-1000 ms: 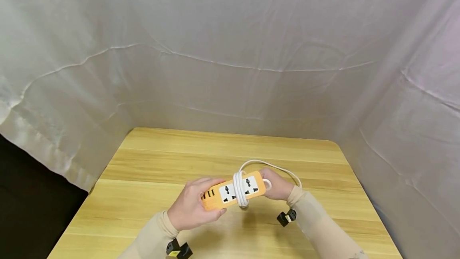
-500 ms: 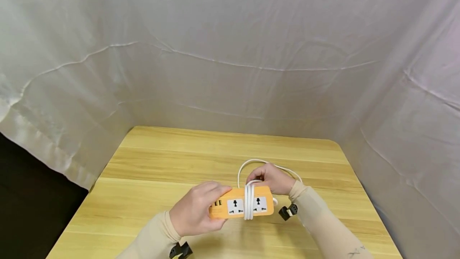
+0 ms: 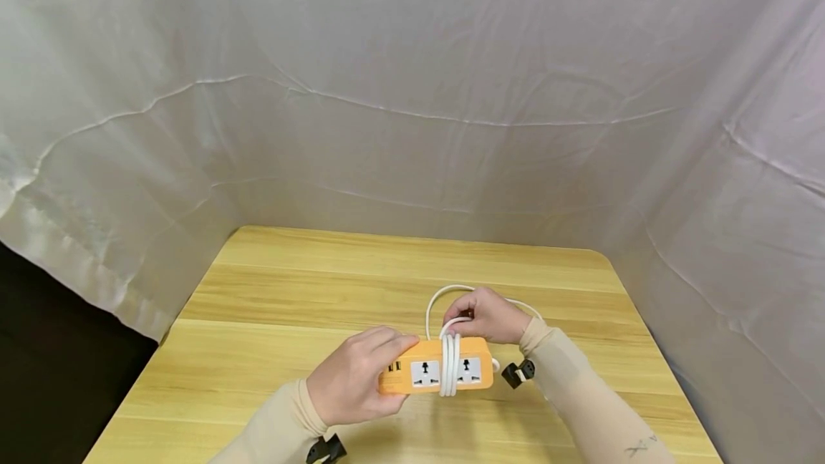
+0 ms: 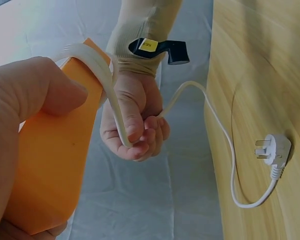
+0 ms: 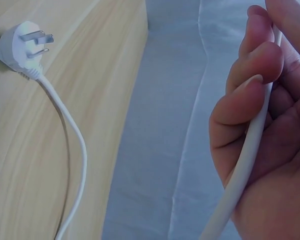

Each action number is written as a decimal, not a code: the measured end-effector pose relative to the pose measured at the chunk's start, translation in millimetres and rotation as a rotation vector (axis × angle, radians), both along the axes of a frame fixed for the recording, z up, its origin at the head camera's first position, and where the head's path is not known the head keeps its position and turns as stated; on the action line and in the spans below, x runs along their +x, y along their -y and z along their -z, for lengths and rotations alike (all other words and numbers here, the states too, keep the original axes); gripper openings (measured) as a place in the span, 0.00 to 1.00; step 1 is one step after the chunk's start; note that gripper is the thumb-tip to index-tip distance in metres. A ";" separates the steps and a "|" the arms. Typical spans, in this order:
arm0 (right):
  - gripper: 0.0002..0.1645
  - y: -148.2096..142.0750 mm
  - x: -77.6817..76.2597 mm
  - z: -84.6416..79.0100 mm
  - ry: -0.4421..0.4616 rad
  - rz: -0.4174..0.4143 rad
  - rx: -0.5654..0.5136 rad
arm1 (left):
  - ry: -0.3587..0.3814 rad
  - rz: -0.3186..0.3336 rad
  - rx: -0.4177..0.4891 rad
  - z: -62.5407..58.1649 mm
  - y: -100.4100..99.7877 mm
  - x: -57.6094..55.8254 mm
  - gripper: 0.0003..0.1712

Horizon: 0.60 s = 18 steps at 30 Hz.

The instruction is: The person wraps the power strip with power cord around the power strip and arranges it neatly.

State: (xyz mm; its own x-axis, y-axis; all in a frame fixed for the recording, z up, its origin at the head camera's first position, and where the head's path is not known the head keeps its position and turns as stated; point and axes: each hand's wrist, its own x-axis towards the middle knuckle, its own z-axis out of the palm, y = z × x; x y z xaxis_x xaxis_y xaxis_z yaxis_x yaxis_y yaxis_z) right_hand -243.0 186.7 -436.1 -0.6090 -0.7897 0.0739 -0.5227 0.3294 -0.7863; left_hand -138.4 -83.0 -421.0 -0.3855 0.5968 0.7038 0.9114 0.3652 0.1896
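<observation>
An orange power strip (image 3: 402, 378) with white sockets is gripped at its left end by my left hand (image 3: 357, 378). In the left wrist view the thumb presses on the strip's orange side (image 4: 52, 165). Several turns of white cord (image 3: 450, 367) wrap round the strip's middle. My right hand (image 3: 493, 317) pinches the cord just behind the strip. Curled fingers (image 5: 247, 100) hold the cord (image 5: 247, 150) in the right wrist view. From there the loose cord runs to a white three-pin plug (image 4: 276, 150) lying on the table, also visible as the plug (image 5: 21, 47) in the right wrist view.
The wooden tabletop (image 3: 309, 271) lies beneath both hands, with a grey curtain (image 3: 412, 149) behind and at the sides. Each wrist wears a small black camera mount, such as the right mount (image 3: 518, 374). Slack cord (image 3: 433, 303) loops behind the right hand.
The power strip has shifted right and slightly toward me, levelling out from its tilt. My right hand has moved from beside the strip's right end to behind it, drawing the cord over the top.
</observation>
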 end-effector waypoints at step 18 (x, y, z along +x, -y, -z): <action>0.05 6.7 -9.5 -6.4 -0.034 0.012 0.086 | 0.043 0.004 -0.058 4.7 0.1 -11.5 0.36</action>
